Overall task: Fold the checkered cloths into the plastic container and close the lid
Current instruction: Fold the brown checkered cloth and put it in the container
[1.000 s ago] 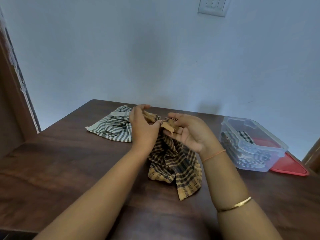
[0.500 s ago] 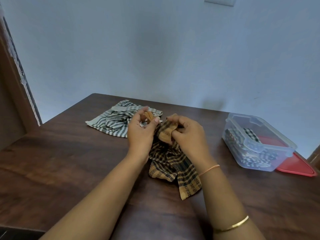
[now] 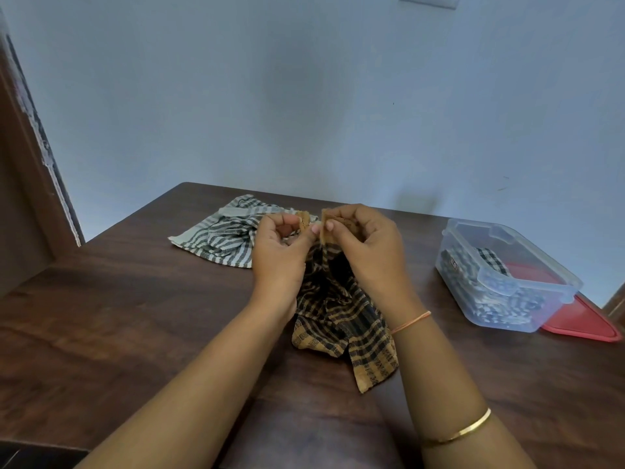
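A person sits at a dark wooden desk (image 3: 135,333). Near its middle, the left hand (image 3: 280,252) and right hand (image 3: 368,252) each pinch a top corner of a brown checkered cloth (image 3: 341,319). They hold it raised, apparently to find its edges before folding, while the rest hangs crumpled onto the desk. A grey striped cloth (image 3: 223,238) lies bunched beside the far edge, seemingly waiting its turn. Toward the right edge stands the open plastic container (image 3: 456,228), already holding a folded black-and-white checkered cloth (image 3: 490,265). Its red lid (image 3: 588,323) lies partly underneath.
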### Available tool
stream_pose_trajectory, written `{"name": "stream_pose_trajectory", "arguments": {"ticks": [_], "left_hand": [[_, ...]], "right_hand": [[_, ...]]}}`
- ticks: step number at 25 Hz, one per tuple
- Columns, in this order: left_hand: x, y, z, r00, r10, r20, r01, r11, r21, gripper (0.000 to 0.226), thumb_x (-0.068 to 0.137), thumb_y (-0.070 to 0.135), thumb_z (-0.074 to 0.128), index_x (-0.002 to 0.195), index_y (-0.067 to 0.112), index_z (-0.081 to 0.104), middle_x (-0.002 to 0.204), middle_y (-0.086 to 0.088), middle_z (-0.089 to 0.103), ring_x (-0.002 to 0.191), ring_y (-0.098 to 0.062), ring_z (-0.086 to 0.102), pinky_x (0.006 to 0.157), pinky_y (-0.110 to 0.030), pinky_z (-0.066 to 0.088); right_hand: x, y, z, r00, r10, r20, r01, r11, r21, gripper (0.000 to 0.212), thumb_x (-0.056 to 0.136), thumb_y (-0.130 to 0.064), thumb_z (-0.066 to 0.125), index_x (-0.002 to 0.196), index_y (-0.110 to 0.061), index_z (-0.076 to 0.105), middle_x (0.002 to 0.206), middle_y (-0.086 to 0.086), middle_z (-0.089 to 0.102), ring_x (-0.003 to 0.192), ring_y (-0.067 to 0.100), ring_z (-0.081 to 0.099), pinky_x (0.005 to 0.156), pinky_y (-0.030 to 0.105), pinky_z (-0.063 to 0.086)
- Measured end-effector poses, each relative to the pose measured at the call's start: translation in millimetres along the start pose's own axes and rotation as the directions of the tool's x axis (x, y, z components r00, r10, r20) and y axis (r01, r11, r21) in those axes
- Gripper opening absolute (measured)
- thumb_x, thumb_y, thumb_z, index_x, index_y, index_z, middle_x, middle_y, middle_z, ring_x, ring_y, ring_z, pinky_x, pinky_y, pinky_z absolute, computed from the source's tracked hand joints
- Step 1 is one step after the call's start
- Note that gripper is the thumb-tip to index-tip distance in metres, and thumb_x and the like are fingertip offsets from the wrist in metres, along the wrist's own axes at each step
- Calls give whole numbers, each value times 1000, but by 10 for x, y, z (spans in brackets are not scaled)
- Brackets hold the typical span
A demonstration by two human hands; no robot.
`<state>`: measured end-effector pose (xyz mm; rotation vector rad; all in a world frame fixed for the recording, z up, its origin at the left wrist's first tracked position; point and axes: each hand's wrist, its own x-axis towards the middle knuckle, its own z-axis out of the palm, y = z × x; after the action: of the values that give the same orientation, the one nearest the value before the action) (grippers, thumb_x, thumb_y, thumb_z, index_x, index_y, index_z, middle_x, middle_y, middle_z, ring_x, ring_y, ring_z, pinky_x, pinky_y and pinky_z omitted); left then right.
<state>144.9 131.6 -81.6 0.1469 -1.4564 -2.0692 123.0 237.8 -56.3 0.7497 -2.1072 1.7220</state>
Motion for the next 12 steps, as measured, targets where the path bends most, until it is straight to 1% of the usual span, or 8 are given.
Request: {"name": "stream_pose_trajectory", "arguments": {"ticks": [1, 2, 3, 5, 7, 10, 12], "left_hand": [[-6, 12, 3, 999, -29, 15, 29, 999, -14, 24, 80, 6, 70, 87, 22, 55, 104, -11, 61, 96, -21, 61, 88, -36, 52], [-13, 29, 4, 998, -55, 29, 56, 998, -24, 23, 80, 4, 70, 87, 21, 55, 105, -13, 61, 98, -23, 60, 89, -36, 51], [-18, 42, 1, 996, -74, 46, 75, 997, -33, 22, 81, 2, 68, 87, 19, 56, 102, -11, 61, 97, -23, 60, 88, -33, 51], [-28, 59, -7, 992, -87, 90, 93, 993, -67, 19, 83, 0, 65, 85, 17, 58, 93, -6, 62, 94, -20, 60, 86, -28, 51], [-37, 64, -16, 987, -93, 130, 106, 990, -94, 15, 86, 0, 61, 88, 14, 62, 92, -5, 66, 92, -18, 63, 85, -25, 54], [-86, 94, -5, 976, -141, 169, 160, 981, -108, 10, 90, 9, 58, 94, 10, 67, 93, -7, 71, 85, -14, 67, 76, -21, 57], [-113, 120, 8, 974, -150, 168, 167, 982, -93, 13, 91, 19, 59, 91, 11, 69, 88, -9, 71, 80, -14, 67, 71, -20, 57]], "right_hand": [[10, 10, -8, 1000, 9, -21, -9, 1000, -14, 14, 84, -13, 66, 82, -27, 67, 82, -6, 70, 82, 12, 68, 77, 31, 58], [18, 17, -16, 999, 14, -44, -16, 999, -30, 9, 83, -16, 68, 81, -25, 68, 80, -6, 70, 80, 12, 67, 75, 31, 57], [25, 33, -19, 998, 19, -61, -22, 999, -43, 5, 82, -18, 69, 80, -23, 68, 79, -5, 70, 79, 12, 67, 73, 31, 56], [32, 54, -15, 997, 32, -72, -36, 998, -60, 5, 81, -20, 70, 77, -22, 68, 79, -2, 71, 78, 14, 67, 71, 30, 55], [35, 38, -4, 996, 62, -65, -64, 998, -19, 8, 81, -18, 70, 75, -22, 67, 78, 1, 72, 75, 14, 67, 72, 31, 55], [49, -15, 4, 993, 121, -14, -119, 986, 115, 7, 82, -13, 69, 76, -16, 67, 74, 3, 71, 71, 14, 65, 72, 33, 54], [55, -38, 23, 992, 128, -3, -128, 987, 94, 7, 82, -15, 69, 79, -9, 67, 76, 8, 71, 71, 16, 65, 73, 35, 55]]}}
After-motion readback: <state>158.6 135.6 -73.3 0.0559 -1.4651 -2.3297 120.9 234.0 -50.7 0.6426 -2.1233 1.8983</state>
